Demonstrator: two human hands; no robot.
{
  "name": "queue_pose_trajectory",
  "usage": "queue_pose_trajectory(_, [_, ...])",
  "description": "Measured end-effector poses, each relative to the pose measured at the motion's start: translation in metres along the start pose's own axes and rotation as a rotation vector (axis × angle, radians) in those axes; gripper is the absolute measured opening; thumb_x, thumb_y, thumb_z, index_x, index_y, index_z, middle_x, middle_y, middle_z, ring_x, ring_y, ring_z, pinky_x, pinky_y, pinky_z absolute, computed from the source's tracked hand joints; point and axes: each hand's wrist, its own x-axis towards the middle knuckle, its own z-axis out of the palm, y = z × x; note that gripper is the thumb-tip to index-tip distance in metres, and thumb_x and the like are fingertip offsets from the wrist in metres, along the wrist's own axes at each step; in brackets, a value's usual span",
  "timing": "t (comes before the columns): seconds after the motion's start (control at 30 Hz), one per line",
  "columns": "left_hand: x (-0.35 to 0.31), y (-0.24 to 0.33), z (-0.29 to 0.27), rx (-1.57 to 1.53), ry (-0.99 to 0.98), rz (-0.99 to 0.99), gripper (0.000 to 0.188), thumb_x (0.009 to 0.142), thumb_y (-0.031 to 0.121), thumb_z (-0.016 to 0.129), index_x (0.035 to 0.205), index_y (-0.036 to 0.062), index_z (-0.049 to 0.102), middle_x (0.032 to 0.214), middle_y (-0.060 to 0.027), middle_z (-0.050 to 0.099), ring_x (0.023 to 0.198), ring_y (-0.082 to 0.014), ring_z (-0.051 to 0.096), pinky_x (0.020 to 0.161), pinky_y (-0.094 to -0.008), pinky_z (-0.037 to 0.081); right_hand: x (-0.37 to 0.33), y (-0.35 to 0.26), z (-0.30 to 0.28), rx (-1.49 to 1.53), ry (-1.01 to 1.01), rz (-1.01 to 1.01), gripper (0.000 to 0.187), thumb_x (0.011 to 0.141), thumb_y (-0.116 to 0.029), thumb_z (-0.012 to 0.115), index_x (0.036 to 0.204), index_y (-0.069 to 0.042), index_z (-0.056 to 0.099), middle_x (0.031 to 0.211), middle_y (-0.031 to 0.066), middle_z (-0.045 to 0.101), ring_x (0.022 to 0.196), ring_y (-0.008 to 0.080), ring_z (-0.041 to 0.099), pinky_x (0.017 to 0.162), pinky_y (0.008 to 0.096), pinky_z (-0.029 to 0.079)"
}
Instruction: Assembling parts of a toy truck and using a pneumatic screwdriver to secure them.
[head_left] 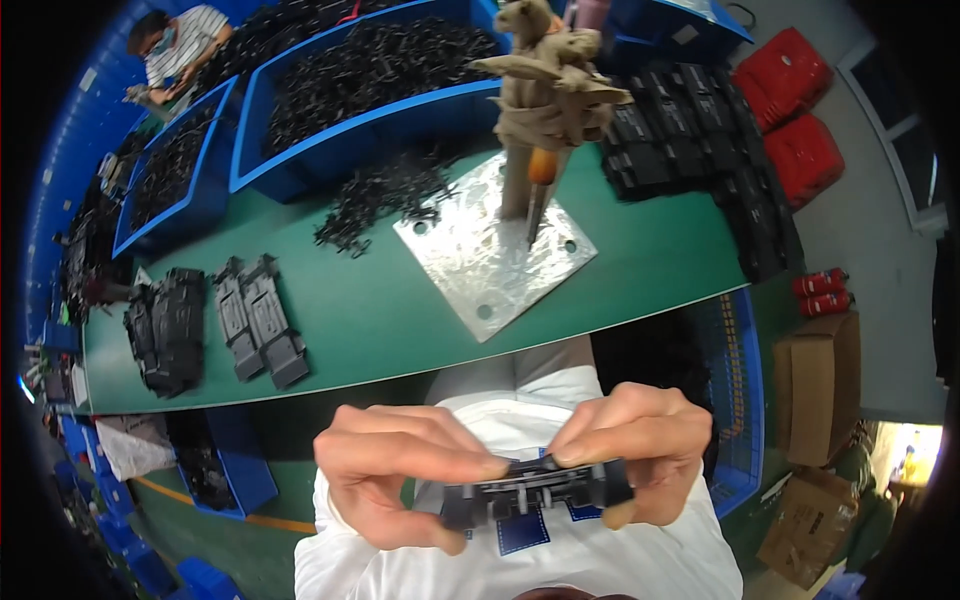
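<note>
A black moulded plastic part (540, 490) with clips and ridges is held level between my two hands, close to my body and off the near edge of the table. My left hand (395, 470) grips its left end, thumb and fingers closed around it. At the other end my right hand (640, 450) has its fingers pressed on the top edge, with a fingertip showing below. On the table ahead lie two similar black parts (262, 322) side by side, and a stack of more (168, 330) sits to their left.
A metal plate (480, 285) carries a wrapped post (517, 180) with an orange-handled screwdriver (541, 170). Small black pieces (385, 195) lie behind it, near a blue bin (375, 125) full of them. Black parts (680, 130) are stacked at the right. A person (180, 50) sits far left.
</note>
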Motion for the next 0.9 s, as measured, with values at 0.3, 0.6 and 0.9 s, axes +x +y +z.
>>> queue_pose_trajectory(0.3, [0.013,0.0,0.016,-0.045,-0.055,-0.008,0.054,0.059,0.001,0.088,0.106,-0.016,0.067,0.09,-0.0264,0.071,0.077,-0.03,0.071,0.07,-0.0345,0.057,-0.013,-0.006,-0.009,0.062,0.026,-0.065,0.044,0.071,-0.006,0.083,0.102,0.019,0.066,0.092,0.0244,0.067,0.074,0.0312,0.07,0.068,0.0381,0.058])
queue_pose_trajectory(0.6, [0.0,0.003,0.005,0.095,0.013,0.006,0.047,0.063,0.012,0.089,0.097,-0.0144,0.07,0.084,-0.0259,0.071,0.074,-0.0325,0.072,0.068,-0.0362,0.06,-0.002,0.006,-0.003,0.044,-0.026,-0.04,0.048,0.071,-0.005,0.081,0.113,0.012,0.066,0.088,0.0165,0.066,0.064,0.019,0.063,0.056,0.0266,0.046])
queue_pose_trajectory(0.9, [0.026,-0.007,0.012,0.022,-0.09,0.021,0.047,0.07,0.018,0.09,0.094,-0.0161,0.069,0.081,-0.0246,0.07,0.07,-0.0326,0.07,0.063,-0.0365,0.059,-0.013,-0.001,-0.013,0.04,0.064,-0.068,0.045,0.07,-0.008,0.085,0.102,0.017,0.067,0.088,0.0216,0.066,0.074,0.0316,0.07,0.067,0.0369,0.058])
